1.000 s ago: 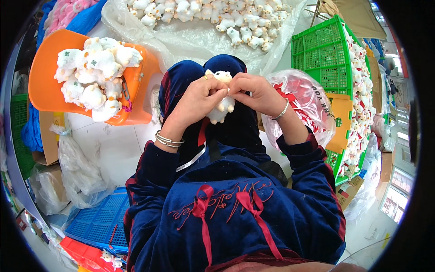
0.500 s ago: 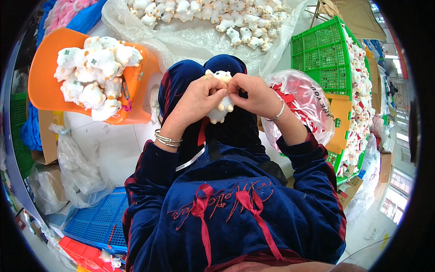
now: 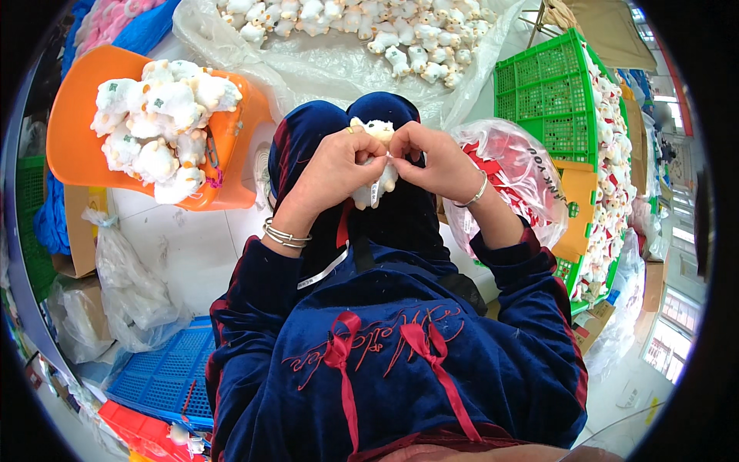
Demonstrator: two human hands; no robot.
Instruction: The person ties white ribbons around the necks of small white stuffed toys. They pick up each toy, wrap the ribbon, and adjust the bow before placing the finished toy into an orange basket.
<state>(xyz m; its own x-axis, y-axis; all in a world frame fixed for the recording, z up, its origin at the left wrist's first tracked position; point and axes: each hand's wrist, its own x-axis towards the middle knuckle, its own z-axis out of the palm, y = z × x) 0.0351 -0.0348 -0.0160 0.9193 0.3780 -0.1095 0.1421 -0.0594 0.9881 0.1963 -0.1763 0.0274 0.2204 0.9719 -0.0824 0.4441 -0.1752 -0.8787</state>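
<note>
Over my knees I have a small white plush toy [image 3: 376, 194] with an animal's head, dark eyes and stubby tan feet. My left hand [image 3: 344, 163] grips it from the left, thumb and fingers pinched at its neck. From the other side my right hand [image 3: 433, 159] pinches something small and whitish at the neck, too small to make out. A pale strip with dark marks lies down the toy's front. The fingers cover the toy's middle.
To the left, an orange chair [image 3: 73, 146] bears a heap of white plush toys [image 3: 158, 127]. A clear bag [image 3: 512, 181] with red pieces sits at my right, beside a green crate [image 3: 543, 96]. Many more toys lie on plastic sheeting [image 3: 315, 69] ahead. A blue crate [image 3: 165, 366] stands lower left.
My fingertips have drawn slightly apart at the toy's neck. A pale strip now shows on the toy's front. The surroundings look the same.
</note>
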